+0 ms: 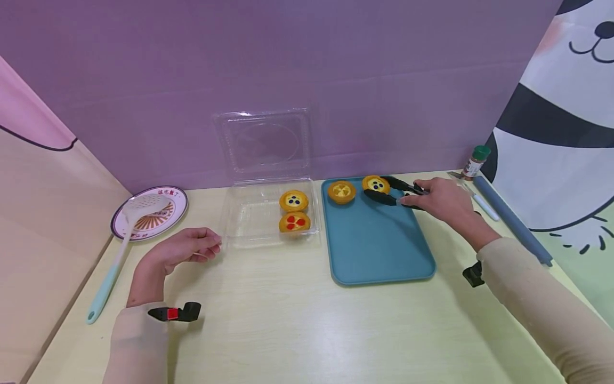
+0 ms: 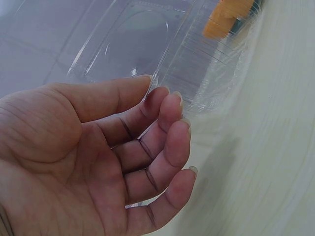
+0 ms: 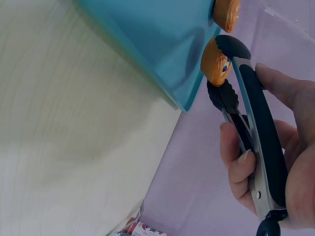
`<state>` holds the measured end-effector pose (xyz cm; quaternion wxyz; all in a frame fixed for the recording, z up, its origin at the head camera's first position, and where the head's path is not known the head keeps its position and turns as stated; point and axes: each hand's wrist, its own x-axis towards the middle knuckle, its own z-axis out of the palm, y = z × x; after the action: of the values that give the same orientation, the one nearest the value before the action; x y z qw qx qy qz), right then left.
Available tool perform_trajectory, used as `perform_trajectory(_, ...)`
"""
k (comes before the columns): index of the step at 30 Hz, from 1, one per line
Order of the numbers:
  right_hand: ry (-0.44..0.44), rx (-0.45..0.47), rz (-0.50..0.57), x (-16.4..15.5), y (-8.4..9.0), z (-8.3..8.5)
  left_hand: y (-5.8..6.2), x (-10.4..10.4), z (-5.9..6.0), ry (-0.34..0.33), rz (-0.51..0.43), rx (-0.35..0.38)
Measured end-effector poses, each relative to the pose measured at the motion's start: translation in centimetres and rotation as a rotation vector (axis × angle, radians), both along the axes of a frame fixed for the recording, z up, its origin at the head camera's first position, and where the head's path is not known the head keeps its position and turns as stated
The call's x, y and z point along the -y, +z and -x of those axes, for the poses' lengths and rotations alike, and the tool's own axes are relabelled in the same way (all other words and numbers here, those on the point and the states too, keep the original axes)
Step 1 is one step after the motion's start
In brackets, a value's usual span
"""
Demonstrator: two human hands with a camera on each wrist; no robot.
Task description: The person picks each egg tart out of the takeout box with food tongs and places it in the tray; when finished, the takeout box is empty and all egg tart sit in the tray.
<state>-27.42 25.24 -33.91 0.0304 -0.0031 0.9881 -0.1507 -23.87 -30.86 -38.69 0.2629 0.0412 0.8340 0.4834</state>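
My right hand grips black tongs over the far end of a teal tray. The tong tips sit on either side of a blueberry tart, with a yellow tart just left of it. In the right wrist view the tongs close around that blueberry tart. A clear plastic box with its lid up holds a blueberry tart and a red-topped tart. My left hand lies relaxed and empty by the box's front left corner.
A patterned plate at the far left carries a white slotted spatula with a pale blue handle. Right of the tray lie a spice jar, a white utensil and a grey-blue rod. A purple wall backs the table.
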Motion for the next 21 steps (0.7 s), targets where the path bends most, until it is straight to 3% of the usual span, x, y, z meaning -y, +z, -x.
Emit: perform_trajectory(21, 0.003, 0.041, -0.027, -0.08, -0.61, 0.51, -0.01, 0.04, 0.00, 0.000, -0.001, -0.002)
